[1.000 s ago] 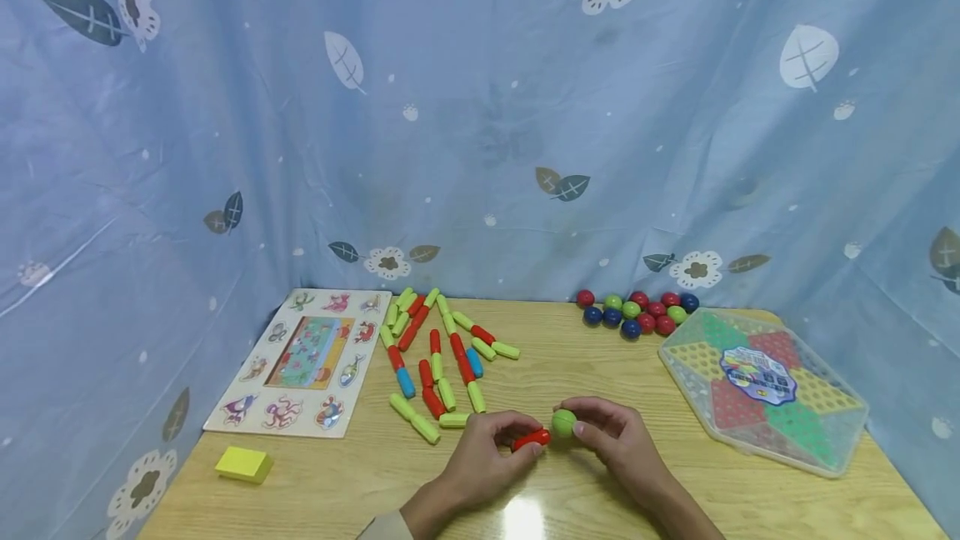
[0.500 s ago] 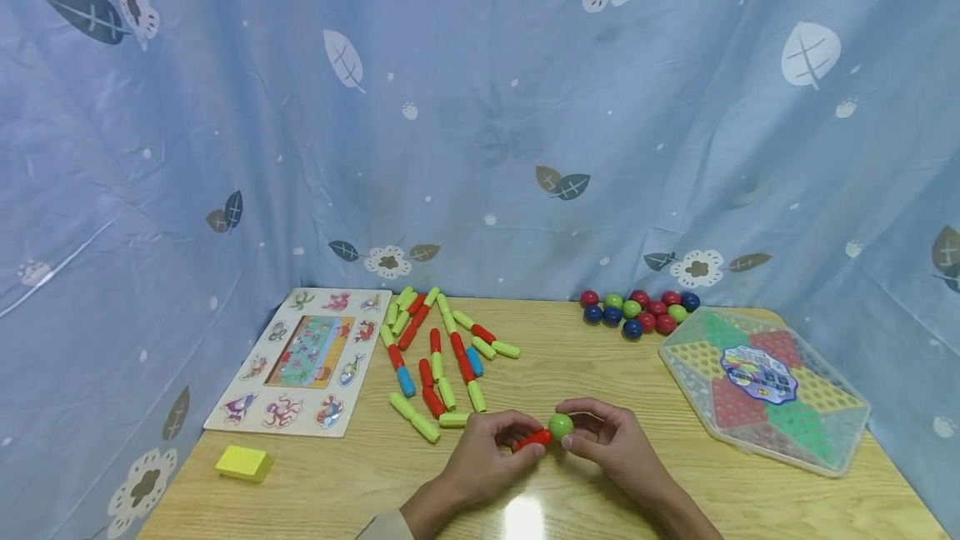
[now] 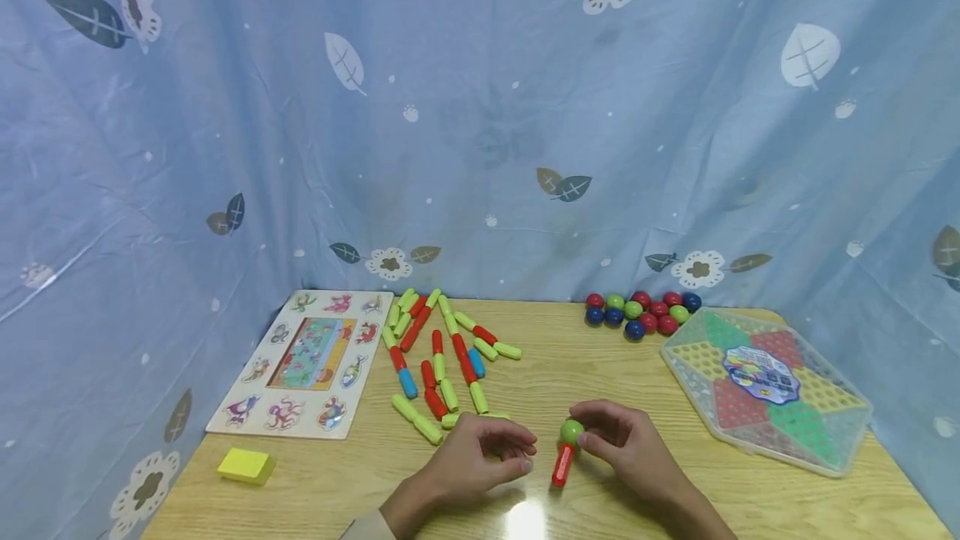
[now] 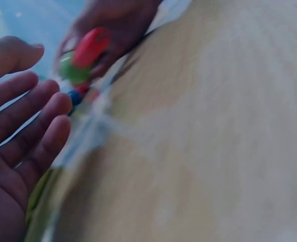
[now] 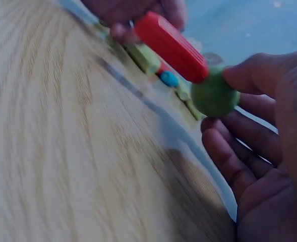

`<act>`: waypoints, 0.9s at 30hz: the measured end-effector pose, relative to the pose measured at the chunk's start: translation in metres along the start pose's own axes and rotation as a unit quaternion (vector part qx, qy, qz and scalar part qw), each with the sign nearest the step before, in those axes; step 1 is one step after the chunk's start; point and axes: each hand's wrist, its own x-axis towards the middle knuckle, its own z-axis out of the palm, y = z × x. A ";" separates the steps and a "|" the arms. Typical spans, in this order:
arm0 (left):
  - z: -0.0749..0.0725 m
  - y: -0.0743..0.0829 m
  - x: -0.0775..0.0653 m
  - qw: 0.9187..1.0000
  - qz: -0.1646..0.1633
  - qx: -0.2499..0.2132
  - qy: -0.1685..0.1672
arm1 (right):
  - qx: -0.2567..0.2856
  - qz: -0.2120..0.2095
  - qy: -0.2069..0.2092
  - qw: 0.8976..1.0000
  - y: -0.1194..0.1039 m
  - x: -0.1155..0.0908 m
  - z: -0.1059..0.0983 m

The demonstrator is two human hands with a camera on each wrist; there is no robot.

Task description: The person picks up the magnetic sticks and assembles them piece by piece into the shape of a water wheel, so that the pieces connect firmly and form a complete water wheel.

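In the head view, my right hand [image 3: 630, 448] pinches a green ball [image 3: 572, 431] between thumb and fingers. A red rod [image 3: 562, 466] is joined to that ball and points toward the table's front. The right wrist view shows the ridged red rod [image 5: 173, 48] stuck to the green ball [image 5: 215, 93], both above the wood. My left hand [image 3: 480, 458] is apart from them on the left, holding nothing, its fingers loosely bent. In the left wrist view the left hand's fingers [image 4: 42, 121] are spread with nothing between them.
Several green, red and blue rods [image 3: 459, 348] lie left of centre. Red, green and blue balls [image 3: 648, 323] cluster at the back right. A plastic star-patterned game box [image 3: 765, 390] stands right. A picture puzzle board [image 3: 300, 365] and yellow block [image 3: 246, 466] are on the left.
The left hand has let go of the red rod and drawn slightly left. The rod, joined to the green ball, has swung to point toward the front, held by the right hand.
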 end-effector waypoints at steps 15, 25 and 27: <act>-0.083 0.000 -0.025 0.988 -0.022 0.127 0.085 | -0.142 -0.039 0.029 0.989 0.005 -0.004 -0.001; -0.067 -0.004 -0.020 0.913 0.037 0.403 0.052 | -0.142 -0.057 0.033 0.988 0.009 -0.005 -0.002; -0.063 -0.003 -0.019 0.902 0.047 0.425 0.058 | -0.148 -0.058 0.035 0.987 0.009 -0.004 -0.002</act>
